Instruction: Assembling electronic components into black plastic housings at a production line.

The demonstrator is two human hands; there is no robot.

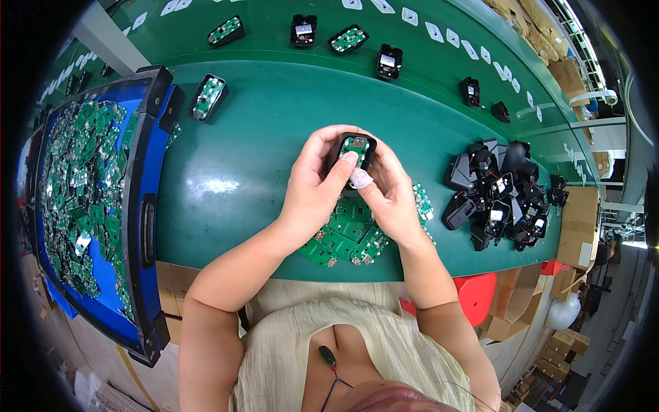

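Black housing [357,145] with a green circuit board [355,143] set in it, silver metal at the board's middle. White cot on a fingertip [360,178]. Green boards [347,240] with gold-coloured contacts at the near edge of the dark green belt [247,172]. Black housings [498,196] heaped toward the belt's right edge, some showing white patches. Blue bin [103,275] with black rim at the left edge, filled with green boards. White tags [439,31] along the far edge. Cream, crinkled top [288,343]. Red stool [477,295].
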